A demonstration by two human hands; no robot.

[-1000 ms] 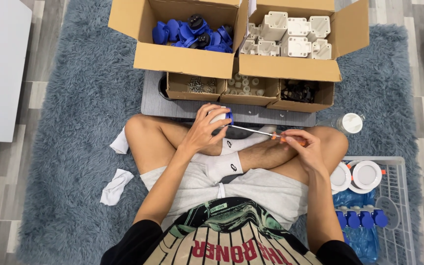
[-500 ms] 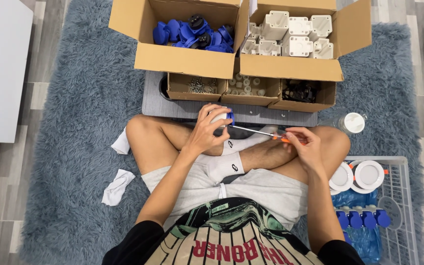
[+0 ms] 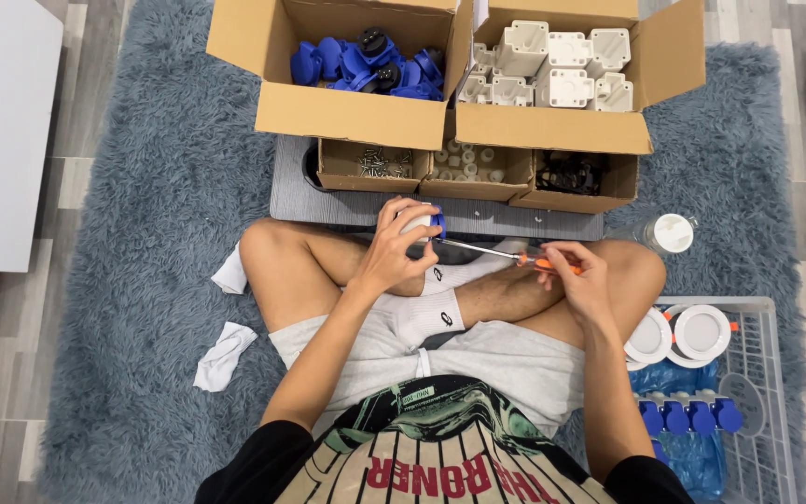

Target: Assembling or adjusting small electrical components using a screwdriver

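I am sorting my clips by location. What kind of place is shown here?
Probably a room at home used as an assembly spot: the person sits on a shaggy grey rug over a wood-look floor, with cardboard boxes of parts and a wire basket.

1. I sit cross-legged, knees spread toward 10 and 2 o'clock, both forearms reaching forward toward 12.
2. My left hand [image 3: 394, 252] is raised above my shin, wrist bent, fingers curled in a closed grip, thumb on the near side.
3. My right hand [image 3: 578, 278] rests over my right knee, fingers pinched shut, pointing toward 9 o'clock.
4. The two hands are level with each other and well apart.
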